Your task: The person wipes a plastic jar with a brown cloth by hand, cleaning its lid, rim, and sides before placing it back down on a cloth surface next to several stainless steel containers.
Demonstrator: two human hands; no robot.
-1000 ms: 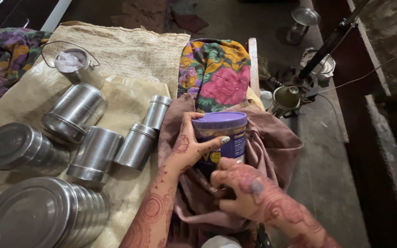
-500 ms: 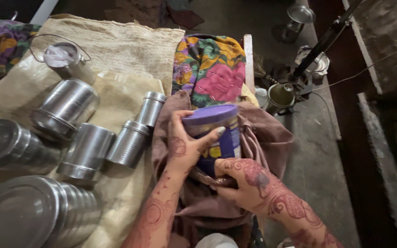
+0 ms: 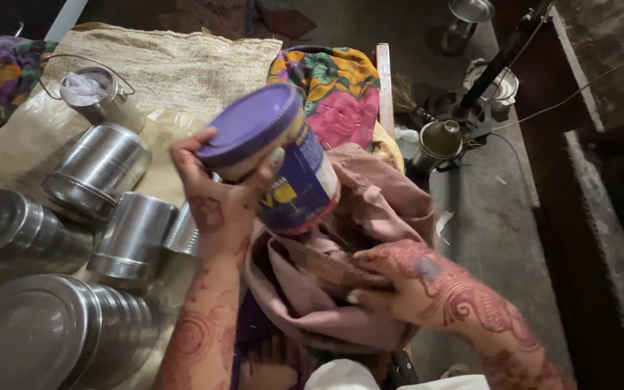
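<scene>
— Listing what the hands hold: left hand [image 3: 214, 198], fingers wrapped about the upper part of a round plastic tub with a purple lid and dark blue label [image 3: 272, 155]; tub tilted, lifted clear above a dusty-pink cloth bag [image 3: 355, 289]; right hand [image 3: 417, 285] closed on the bag's rim, pinching the fabric.

— And about them?

— Polished steel canisters lying on their sides [image 3: 99, 170] on a beige sheet [image 3: 30, 137] to the left; a large flat-lidded steel container [image 3: 37, 332] nearest the camera; a small steel pail with a wire handle [image 3: 95, 94] further off; a bright floral cloth [image 3: 337, 90] beyond the bag; a small metal pot [image 3: 438, 141] on the grey floor to the right.

— How best to handle the tub as it stands?

— My judgement: grip lies high, near the lid, so a firm hold on the wall rather than the lid guards against the lid popping; keep the tub less tilted; right hand holds the bag mouth wide so cloth does not snag the tub's base.
</scene>
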